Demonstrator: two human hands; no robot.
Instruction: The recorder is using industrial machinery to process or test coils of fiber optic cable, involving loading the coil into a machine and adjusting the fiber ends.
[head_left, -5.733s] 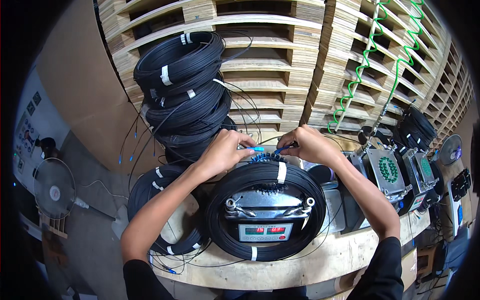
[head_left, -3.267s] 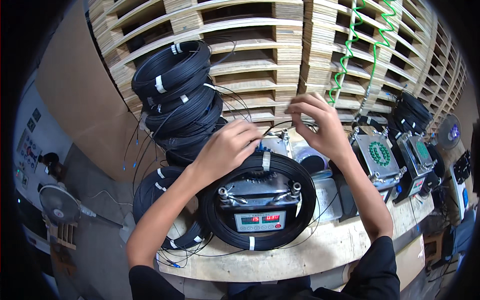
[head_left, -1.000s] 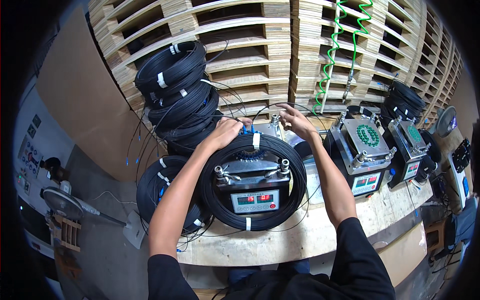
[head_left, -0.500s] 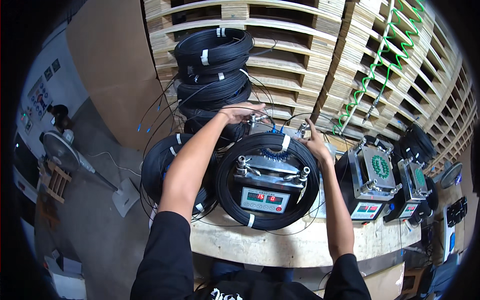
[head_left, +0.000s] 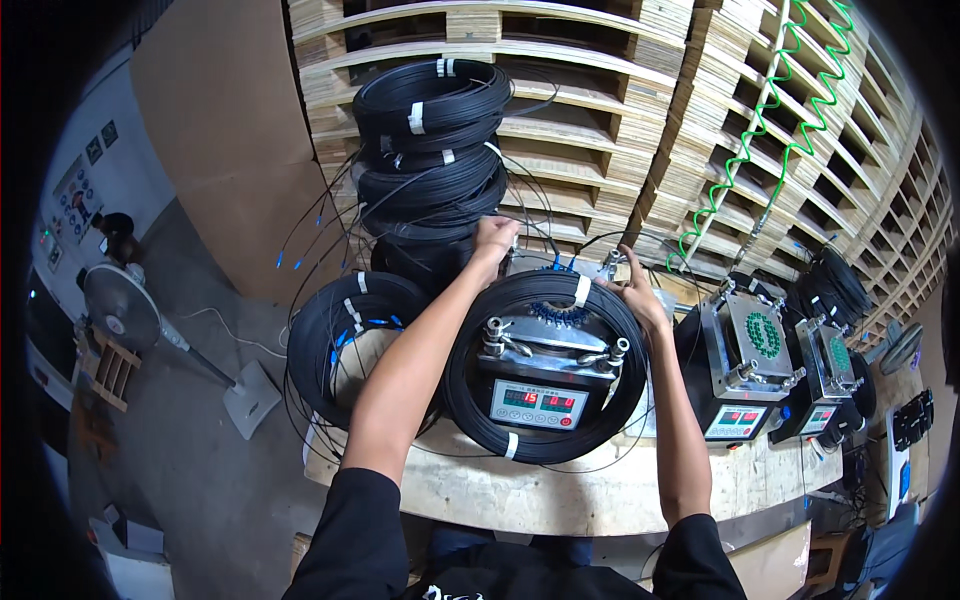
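Note:
A boxy bench machine (head_left: pixel 540 403) with a metal top and a red digital display stands before me. A coil of black cable (head_left: pixel 464 415), bound with white tape, hangs round its front. My left hand (head_left: pixel 496 238) is closed at the machine's back left corner, its fingers curled over a metal clamp knob that they mostly hide. At the back right corner my right hand (head_left: pixel 636 296) has its index finger stretched up beside another clamp knob (head_left: pixel 612 262), the thumb lower down. Blue connectors (head_left: pixel 560 266) on thin black cables stand at the machine's back, between my hands.
Left of the machine lies another cable coil (head_left: pixel 312 345) with blue-tipped ends; behind it rises a stack of black coils (head_left: pixel 430 110). Two similar machines (head_left: pixel 738 360) (head_left: pixel 822 375) stand to the right on the wooden table (head_left: pixel 480 500). Pallets (head_left: pixel 570 110) close off the back. A fan (head_left: pixel 120 305) stands left.
My left hand has gone from loosely extended fingers to a closed grasp at the back left corner. My right hand keeps nearly the same pose. The view has shifted slightly.

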